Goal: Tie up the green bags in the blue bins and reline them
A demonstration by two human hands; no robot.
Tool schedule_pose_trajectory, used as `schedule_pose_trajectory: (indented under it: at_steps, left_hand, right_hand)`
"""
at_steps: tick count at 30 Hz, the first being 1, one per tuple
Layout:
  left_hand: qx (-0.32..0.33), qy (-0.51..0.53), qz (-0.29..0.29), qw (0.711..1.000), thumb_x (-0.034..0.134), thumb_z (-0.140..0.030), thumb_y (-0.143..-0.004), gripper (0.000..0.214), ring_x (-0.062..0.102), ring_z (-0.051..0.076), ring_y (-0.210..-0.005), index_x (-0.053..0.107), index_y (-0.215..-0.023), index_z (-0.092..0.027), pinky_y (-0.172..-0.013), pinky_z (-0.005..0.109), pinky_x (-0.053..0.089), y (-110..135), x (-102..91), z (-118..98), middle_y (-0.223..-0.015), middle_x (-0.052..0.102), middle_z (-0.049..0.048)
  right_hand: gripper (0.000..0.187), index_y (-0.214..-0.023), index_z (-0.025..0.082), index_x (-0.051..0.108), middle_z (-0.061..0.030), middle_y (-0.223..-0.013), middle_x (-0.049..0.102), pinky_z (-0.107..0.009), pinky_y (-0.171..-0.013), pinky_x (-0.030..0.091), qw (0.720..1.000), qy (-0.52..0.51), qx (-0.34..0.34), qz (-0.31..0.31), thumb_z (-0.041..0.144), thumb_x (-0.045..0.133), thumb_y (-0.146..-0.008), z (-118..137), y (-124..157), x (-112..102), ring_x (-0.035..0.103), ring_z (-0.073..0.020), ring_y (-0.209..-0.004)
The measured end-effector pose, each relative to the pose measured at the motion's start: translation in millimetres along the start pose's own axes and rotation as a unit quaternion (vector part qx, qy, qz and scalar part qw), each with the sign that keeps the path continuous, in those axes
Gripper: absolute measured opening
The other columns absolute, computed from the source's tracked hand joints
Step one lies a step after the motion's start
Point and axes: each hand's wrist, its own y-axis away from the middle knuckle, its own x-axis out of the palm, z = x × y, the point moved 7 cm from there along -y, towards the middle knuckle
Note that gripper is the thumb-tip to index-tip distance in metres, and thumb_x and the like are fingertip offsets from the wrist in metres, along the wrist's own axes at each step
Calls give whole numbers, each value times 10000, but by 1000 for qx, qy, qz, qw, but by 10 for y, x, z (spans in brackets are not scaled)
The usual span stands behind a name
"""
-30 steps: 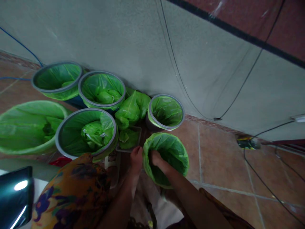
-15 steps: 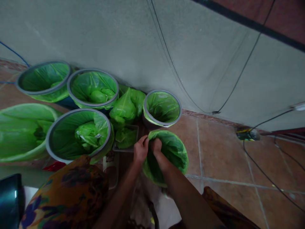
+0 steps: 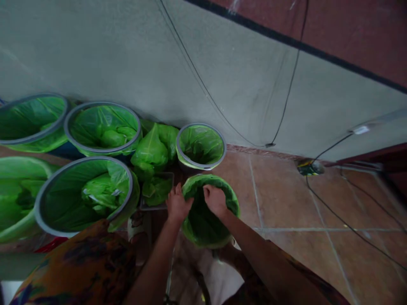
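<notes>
Two hands, left hand (image 3: 177, 206) and right hand (image 3: 216, 201), pinch with curled fingers the rim of the upright green-lined bin (image 3: 206, 224) at lower centre, mouth up.

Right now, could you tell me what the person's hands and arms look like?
The left hand and right hand are bare, without gloves; no ring or watch shows. The forearms are uncovered. An orange garment with dark flower print shows nearer the body.

Dim flat light, soft motion blur, wide-angle bending at edges
</notes>
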Motion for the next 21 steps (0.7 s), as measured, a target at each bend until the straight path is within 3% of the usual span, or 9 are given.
schedule_pose_trajectory:
  at_steps: [3, 5, 9, 13, 17, 21]
  left_hand:
    - [41, -9, -55, 998, 652, -419, -813, 678, 499, 360, -1253, 467, -1389, -113, -1028, 452, 396, -87, -196, -230, -1354, 546, 205]
    - [86, -10, -76, 993, 553, -361, -893, 511, 533, 324, -1223, 532, -1331, -98, -1042, 418, 387, -203, -236, -427, -1302, 593, 193]
    - [126, -69, -13, 990, 417, -288, -968, 346, 625, 262, -1093, 640, -1180, -131, -977, 338, 429, -461, 14, -651, -1149, 680, 155]
    - [150, -163, 57, 973, 375, -356, -990, 353, 672, 250, -981, 640, -1137, -174, -860, 314, 472, -540, 259, -637, -1050, 702, 140]
    - [153, -232, 90, 956, 406, -364, -977, 329, 679, 257, -951, 596, -1173, -180, -806, 318, 487, -542, 301, -570, -1022, 706, 133]
    - [162, -266, 119, 943, 469, -307, -942, 325, 673, 270, -975, 567, -1220, -171, -831, 355, 499, -552, 308, -588, -1021, 708, 129]
  right_hand:
    - [310, -1080, 196, 691, -73, -1033, 722, -275, -822, 438, 995, 34, 11, -95, 288, 417, -969, -155, -147, -513, 653, -200, -913]
    - [321, -1090, 191, 688, -79, -1057, 720, -262, -820, 433, 993, 39, 17, -108, 301, 407, -981, -264, -289, -673, 651, -191, -928]
    - [342, -1017, 189, 706, -91, -1019, 728, -249, -798, 421, 998, 51, -29, -38, 336, 398, -998, -310, -511, -532, 651, -185, -907]
    - [397, -997, 201, 700, -77, -965, 735, -239, -739, 414, 997, 40, -57, 41, 383, 348, -1018, -300, -539, -286, 652, -170, -841]
    - [278, -1054, 197, 673, -59, -989, 731, -220, -767, 413, 992, 42, -65, 98, 329, 435, -997, -358, -502, -240, 652, -156, -870]
    - [274, -1085, 160, 657, -90, -1039, 722, -226, -806, 421, 993, 49, -50, 95, 309, 452, -983, -463, -411, -297, 656, -173, -937]
